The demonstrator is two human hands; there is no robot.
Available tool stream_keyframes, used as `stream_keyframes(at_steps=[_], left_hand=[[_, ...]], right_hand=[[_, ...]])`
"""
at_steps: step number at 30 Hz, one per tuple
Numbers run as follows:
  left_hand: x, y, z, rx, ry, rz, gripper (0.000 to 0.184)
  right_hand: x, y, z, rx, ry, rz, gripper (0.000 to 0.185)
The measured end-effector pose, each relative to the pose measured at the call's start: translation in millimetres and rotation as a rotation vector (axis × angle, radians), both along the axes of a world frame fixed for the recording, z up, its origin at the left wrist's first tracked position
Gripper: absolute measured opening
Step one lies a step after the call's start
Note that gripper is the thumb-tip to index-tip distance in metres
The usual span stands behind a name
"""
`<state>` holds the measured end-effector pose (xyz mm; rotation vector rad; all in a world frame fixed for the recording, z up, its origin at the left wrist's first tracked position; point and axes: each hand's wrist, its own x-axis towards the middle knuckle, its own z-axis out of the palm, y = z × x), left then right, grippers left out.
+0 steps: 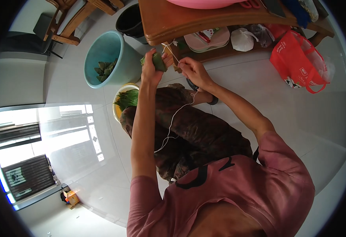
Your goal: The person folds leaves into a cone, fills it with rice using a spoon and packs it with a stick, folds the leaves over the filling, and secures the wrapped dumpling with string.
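Observation:
My left hand (152,71) is wrapped round a green leaf bundle (159,63), held up near the corner of the wooden table. Just to its right, my right hand (193,72) pinches a white string (173,54). The string runs up toward the table's edge, and a loose length of it hangs from my right hand over my camouflage trousers. Fresh green leaves (128,98) lie in a yellow and white basket (116,107) beside my knee. Several leaf-wrapped bundles (106,69) rest at the bottom of a tall light-blue bucket (90,59).
A black bucket (130,19) stands behind the blue one. The wooden table (157,27) holds a pink basin (204,3); its lower shelf carries pink trays (208,42) and plastic bags (243,40). A red bag (295,59) sits at the right, wooden chairs at the upper left.

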<state>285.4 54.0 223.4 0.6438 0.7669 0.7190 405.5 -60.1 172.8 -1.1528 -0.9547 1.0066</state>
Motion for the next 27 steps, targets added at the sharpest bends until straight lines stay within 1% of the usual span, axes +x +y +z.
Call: stream_keyframes(at_steps=[2,3,5,6,8,9,11,12,14,17,20,21,23,24,25,27], left_hand=[[10.5,9.8,-19.7,-0.021,-0.022,-0.023,0.041],[14.8,16.1,-27.7,-0.038,-0.030,-0.048,0.041],[20.5,26.0,-37.8,-0.072,-0.045,-0.098,0.044],[22.0,25.4,-36.6,-0.074,-0.065,-0.111,0.043],[24.5,23.6,-35.9,-0.086,-0.104,-0.136,0.043],[26.1,24.5,-37.8,-0.119,-0.135,-0.115,0.040],[29.2,25.0,-43.5,-0.193,-0.199,-0.066,0.036],[28.4,27.8,-53.0,-0.175,-0.239,-0.088,0.036],[23.2,35.5,-73.8,-0.134,-0.322,-0.133,0.034],[28.2,21.7,-68.5,-0.066,-0.039,0.001,0.033],[19.7,42.7,-102.7,0.002,-0.021,-0.240,0.034],[20.7,41.0,-100.2,-0.008,0.032,-0.230,0.035],[20.4,29.8,-91.9,-0.029,0.137,-0.205,0.038],[19.8,28.9,-94.5,-0.021,0.013,-0.178,0.034],[18.2,30.3,-100.7,-0.010,-0.112,-0.149,0.032],[11.1,44.0,-113.3,0.074,-0.227,-0.310,0.035]], right_hand=[[0.5,-6.7,6.0,-0.004,-0.127,0.004,0.014],[0.1,-9.0,5.9,-0.008,-0.187,0.009,0.013],[1.1,-10.1,-0.3,0.123,-0.375,-0.019,0.011],[2.7,-10.5,-3.4,0.187,-0.469,-0.035,0.010],[8.4,-15.2,-9.7,0.137,-0.674,0.002,0.011],[9.9,-16.0,-12.8,0.111,-0.777,0.022,0.011],[6.6,-15.6,-18.1,0.071,-0.825,0.089,0.011],[5.1,-14.8,-19.9,0.052,-0.853,0.124,0.010],[-1.7,-14.3,-16.6,0.060,-0.834,0.143,0.010],[-13.0,-6.3,-8.7,0.105,-0.752,0.193,0.011],[-15.1,14.0,-2.5,0.213,-0.632,0.260,0.010],[-12.9,23.5,0.2,0.256,-0.590,0.281,0.010],[-4.2,46.6,15.2,0.098,-0.453,0.443,0.012],[-0.4,57.6,19.7,0.019,-0.379,0.525,0.014],[3.7,69.3,20.7,0.024,-0.336,0.523,0.015],[12.8,90.5,20.5,0.038,-0.251,0.518,0.018]])
